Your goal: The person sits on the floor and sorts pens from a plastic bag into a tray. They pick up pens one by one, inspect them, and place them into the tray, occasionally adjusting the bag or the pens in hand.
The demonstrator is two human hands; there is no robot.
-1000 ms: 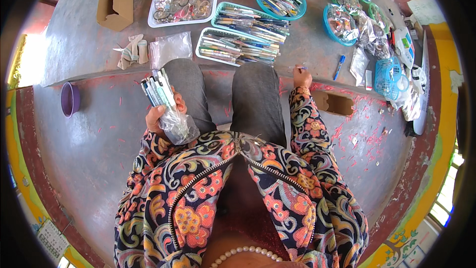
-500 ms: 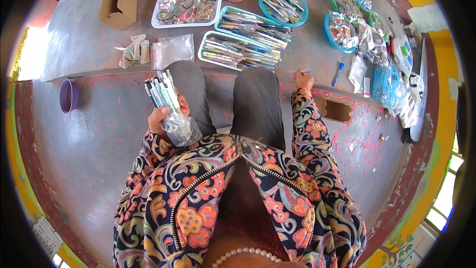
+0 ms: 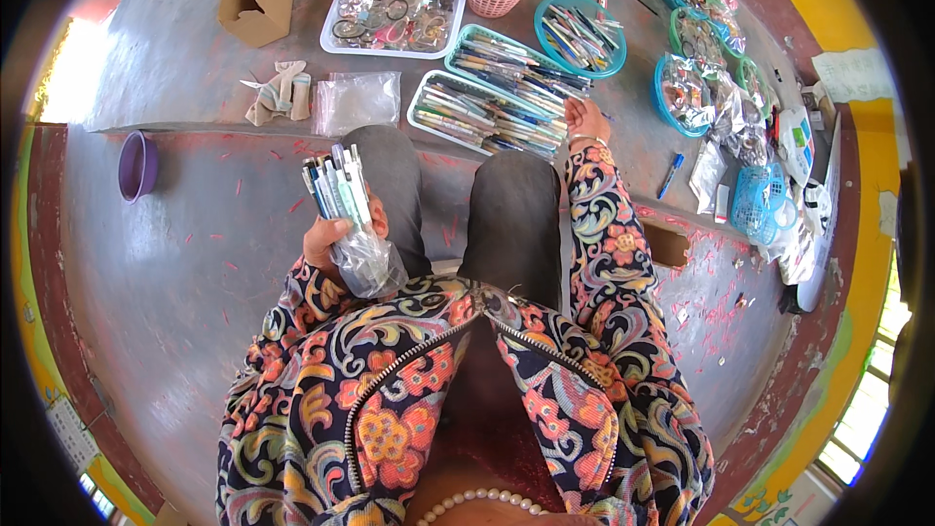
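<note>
My left hand [image 3: 329,242] is closed around a clear plastic bag [image 3: 370,265] above my left thigh. A bundle of pens [image 3: 339,183] stands upright in the bag, their ends out of its mouth. My right hand [image 3: 586,121], fingers curled, is at the right end of a white tray of pens [image 3: 421,123]. A slim bluish tip, apparently a pen [image 3: 609,118], sticks out from its fingers; the rest is hidden. A green tray of pens [image 3: 466,31] lies just behind the white one. A blue pen [image 3: 670,176] rests on the table to the right.
Flat clear bags [image 3: 358,103] and a cloth glove [image 3: 282,94] lie left of the trays. Behind are a cardboard box [image 3: 255,0], a white tray of trinkets [image 3: 331,37], a pink basket [image 3: 499,0] and a teal basin of pens [image 3: 616,66]. Several basins and a blue basket [image 3: 755,203] line the right.
My right hand has moved forward and left from the table's near edge to the right end of the pen trays. My left hand still holds the bag of pens. The view has turned slightly.
</note>
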